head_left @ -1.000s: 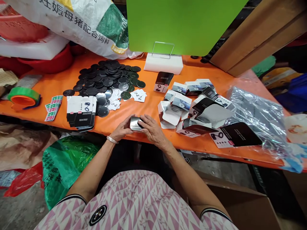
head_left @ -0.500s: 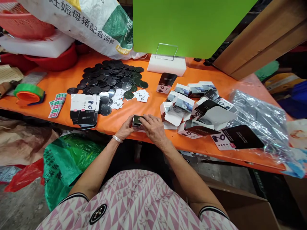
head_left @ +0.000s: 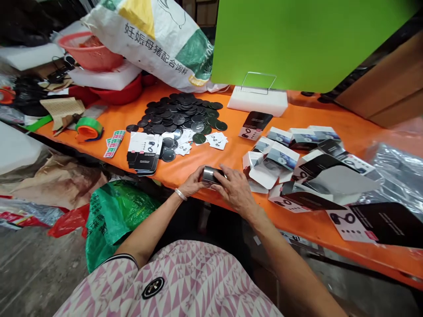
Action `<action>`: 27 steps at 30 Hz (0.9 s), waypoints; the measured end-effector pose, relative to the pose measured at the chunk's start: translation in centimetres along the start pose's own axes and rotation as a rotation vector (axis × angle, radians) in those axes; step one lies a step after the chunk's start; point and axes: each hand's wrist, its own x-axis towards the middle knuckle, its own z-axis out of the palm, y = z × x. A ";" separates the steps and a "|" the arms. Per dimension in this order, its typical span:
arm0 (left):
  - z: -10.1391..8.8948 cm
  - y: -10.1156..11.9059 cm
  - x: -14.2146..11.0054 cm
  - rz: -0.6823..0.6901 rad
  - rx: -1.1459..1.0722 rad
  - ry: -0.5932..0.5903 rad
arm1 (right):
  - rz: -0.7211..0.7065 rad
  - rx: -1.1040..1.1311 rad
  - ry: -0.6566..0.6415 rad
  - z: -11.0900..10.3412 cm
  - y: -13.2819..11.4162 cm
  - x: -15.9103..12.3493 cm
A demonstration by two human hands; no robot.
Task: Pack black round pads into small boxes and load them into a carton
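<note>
Both my hands meet at the near edge of the orange table point(head_left: 231, 158) around a small silver-and-black box point(head_left: 211, 175). My left hand point(head_left: 193, 184) grips its left end with curled fingers. My right hand point(head_left: 235, 189) covers its right side, fingers pressed on top. A stack of flat black-and-white box blanks point(head_left: 144, 152) lies left of my hands. Behind it is a heap of black round discs point(head_left: 180, 115). To the right lie several folded and half-open small boxes point(head_left: 280, 156).
A printed woven sack point(head_left: 158, 39) and a red basket point(head_left: 87, 50) stand at the back left. A green board point(head_left: 297, 39) rises behind a white block point(head_left: 257, 99). Green tape roll point(head_left: 88, 127), sticker strips point(head_left: 114, 143), clear plastic bag point(head_left: 399, 171), green bag point(head_left: 112, 215) below.
The view has swung left and shifted, so the table contents sit further right. My hands stay together on the small box, which has tilted up a little off the table edge.
</note>
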 end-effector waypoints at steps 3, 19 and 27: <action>-0.2 0.0 -0.1 0.017 0.057 0.012 | 0.058 -0.077 -0.006 0.5 -0.9 0.6; -0.8 0.6 0.3 0.078 0.362 0.095 | 0.116 -0.026 -0.068 -1.9 -2.0 1.4; 0.2 0.1 0.8 0.001 0.423 0.069 | 0.211 -0.102 -0.081 -3.4 -2.2 0.3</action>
